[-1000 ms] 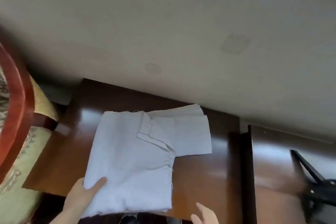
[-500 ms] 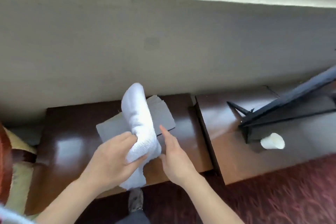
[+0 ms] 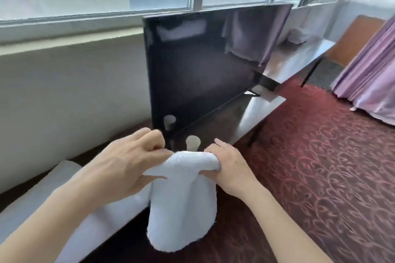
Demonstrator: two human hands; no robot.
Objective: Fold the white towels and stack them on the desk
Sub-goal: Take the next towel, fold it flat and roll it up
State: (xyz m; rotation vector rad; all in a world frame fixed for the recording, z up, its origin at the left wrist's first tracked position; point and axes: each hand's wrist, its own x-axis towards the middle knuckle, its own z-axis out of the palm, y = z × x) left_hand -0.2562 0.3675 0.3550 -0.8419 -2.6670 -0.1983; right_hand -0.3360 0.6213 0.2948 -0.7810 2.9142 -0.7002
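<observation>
A white terry towel (image 3: pixel 183 203) hangs in the air in front of me, held by its top edge. My left hand (image 3: pixel 126 164) pinches the towel's upper left end and my right hand (image 3: pixel 228 166) grips its upper right end. The cloth droops below both hands to a rounded bottom. A pile of flat white towels (image 3: pixel 70 215) lies on the dark wooden desk (image 3: pixel 241 119) under my left forearm, partly hidden by it.
A black TV screen (image 3: pixel 209 66) stands on the desk just beyond my hands, with a white paper cup (image 3: pixel 193 141) at its base. Windows and a pale wall run behind. Red patterned carpet (image 3: pixel 320 166) lies to the right, purple curtains (image 3: pixel 372 74) farther right.
My view has swung up from the desk to the TV and windows. The towel, earlier bunched in my left hand alone, now hangs spread between both hands; my right hand has taken hold of it.
</observation>
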